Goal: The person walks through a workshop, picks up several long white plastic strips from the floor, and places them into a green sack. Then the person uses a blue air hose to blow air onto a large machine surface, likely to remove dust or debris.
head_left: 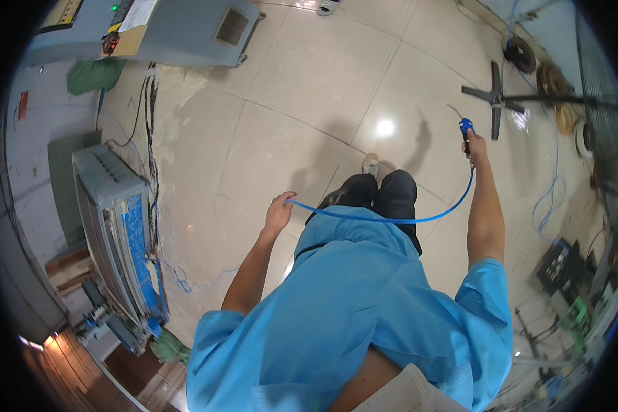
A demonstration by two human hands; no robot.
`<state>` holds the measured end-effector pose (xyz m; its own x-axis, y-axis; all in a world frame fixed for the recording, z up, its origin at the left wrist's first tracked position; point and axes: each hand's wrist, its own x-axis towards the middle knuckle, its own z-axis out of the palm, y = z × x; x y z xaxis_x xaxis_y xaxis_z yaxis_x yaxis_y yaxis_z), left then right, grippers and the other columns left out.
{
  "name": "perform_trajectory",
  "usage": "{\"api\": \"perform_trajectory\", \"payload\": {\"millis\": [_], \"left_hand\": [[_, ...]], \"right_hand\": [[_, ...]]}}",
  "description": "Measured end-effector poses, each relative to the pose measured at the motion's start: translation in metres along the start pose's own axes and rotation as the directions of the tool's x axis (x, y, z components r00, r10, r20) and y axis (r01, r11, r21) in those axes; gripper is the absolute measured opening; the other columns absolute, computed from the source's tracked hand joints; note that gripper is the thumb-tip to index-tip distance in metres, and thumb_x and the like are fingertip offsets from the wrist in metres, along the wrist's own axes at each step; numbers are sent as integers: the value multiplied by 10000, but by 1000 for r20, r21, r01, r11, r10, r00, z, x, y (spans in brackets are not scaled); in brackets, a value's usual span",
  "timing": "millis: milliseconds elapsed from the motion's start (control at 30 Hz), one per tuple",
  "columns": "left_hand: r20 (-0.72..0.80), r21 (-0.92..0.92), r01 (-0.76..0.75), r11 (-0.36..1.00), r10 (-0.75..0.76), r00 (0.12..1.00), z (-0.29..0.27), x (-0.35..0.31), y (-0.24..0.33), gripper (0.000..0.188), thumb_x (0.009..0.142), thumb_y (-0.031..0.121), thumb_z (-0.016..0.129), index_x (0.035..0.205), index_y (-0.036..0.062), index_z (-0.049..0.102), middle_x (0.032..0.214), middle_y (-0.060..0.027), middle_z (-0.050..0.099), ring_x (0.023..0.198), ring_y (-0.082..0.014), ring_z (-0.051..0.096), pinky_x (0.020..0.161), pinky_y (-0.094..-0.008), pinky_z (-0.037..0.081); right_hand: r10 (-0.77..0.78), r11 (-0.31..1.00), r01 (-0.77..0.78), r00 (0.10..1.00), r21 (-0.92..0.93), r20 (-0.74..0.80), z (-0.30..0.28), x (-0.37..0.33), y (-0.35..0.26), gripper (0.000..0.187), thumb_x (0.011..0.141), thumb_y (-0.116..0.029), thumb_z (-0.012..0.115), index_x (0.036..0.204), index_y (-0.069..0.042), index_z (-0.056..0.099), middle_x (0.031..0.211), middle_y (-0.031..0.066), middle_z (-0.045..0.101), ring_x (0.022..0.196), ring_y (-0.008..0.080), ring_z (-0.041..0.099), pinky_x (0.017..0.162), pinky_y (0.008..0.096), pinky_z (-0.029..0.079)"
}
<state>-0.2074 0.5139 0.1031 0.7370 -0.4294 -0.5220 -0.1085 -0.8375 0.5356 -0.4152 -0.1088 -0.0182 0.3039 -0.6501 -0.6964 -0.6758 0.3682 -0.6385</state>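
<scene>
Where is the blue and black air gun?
Head view, upper right: the air gun is in the right hand, left of the black spoked stand.

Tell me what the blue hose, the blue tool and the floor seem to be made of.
The blue hose: probably flexible plastic or rubber, smooth-finished; it bends in an even curve.
The blue tool: perhaps moulded plastic, judging by its solid bright colour; too small to tell its finish.
The floor: seemingly glazed ceramic or polished stone tiles, glossy, given the joints and bright reflection.
</scene>
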Motion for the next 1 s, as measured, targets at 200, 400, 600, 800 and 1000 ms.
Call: {"api": "perform_trajectory", "payload": {"millis": [200, 400, 600, 800, 1000], "left_hand": [[-238, 1, 222, 975, -215, 947, 10, -25, 59, 261, 960, 247, 529, 1132, 106, 666, 1108, -152, 670, 1056, -339, 601, 920, -413, 468], [-276, -264, 487, 833, -549, 789, 77, -108, 129, 273, 978, 278, 524, 1069, 92, 703, 1077, -180, 677, 1040, -352, 612, 898, -416, 476], [-99, -462, 704, 539, -820, 563, 150, -152, 212, 335, 979, 345, 523, 1076, 81, 706, 1027, -205, 676, 1007, -365, 621, 878, -429, 477], [-14, -556, 752, 354, -909, 417, 211, -189, 259, 402, 983, 412, 495, 1078, 81, 702, 951, -213, 682, 934, -371, 645, 821, -428, 488], [31, -658, 743, 119, -982, 185, 280, -261, 293, 482, 964, 501, 485, 1064, 85, 707, 951, -195, 695, 951, -339, 664, 821, -399, 493]], "right_hand": [[148, 909, -13, 945, -418, 291, 66, 114, -64, 419, 969, -442, 535, 770, -74, 537, 554, 49, 558, 384, 149, 492, 352, 295, 342], [52, 981, 25, 920, -192, 389, 151, 186, -134, 419, 986, -414, 510, 780, -53, 559, 535, 67, 551, 374, 142, 471, 359, 287, 365], [85, 991, -27, 885, -131, 459, 241, 203, -215, 364, 995, -433, 512, 896, -82, 521, 641, 23, 558, 478, 105, 502, 392, 242, 363], [152, 902, 90, 850, -423, 505, 290, 187, -187, 414, 995, -442, 498, 771, -94, 523, 573, 42, 552, 425, 140, 500, 371, 279, 364], [212, 828, 184, 773, -530, 599, 310, 112, -78, 470, 975, -445, 523, 734, -48, 592, 554, 85, 568, 427, 204, 534, 374, 340, 387]]}}
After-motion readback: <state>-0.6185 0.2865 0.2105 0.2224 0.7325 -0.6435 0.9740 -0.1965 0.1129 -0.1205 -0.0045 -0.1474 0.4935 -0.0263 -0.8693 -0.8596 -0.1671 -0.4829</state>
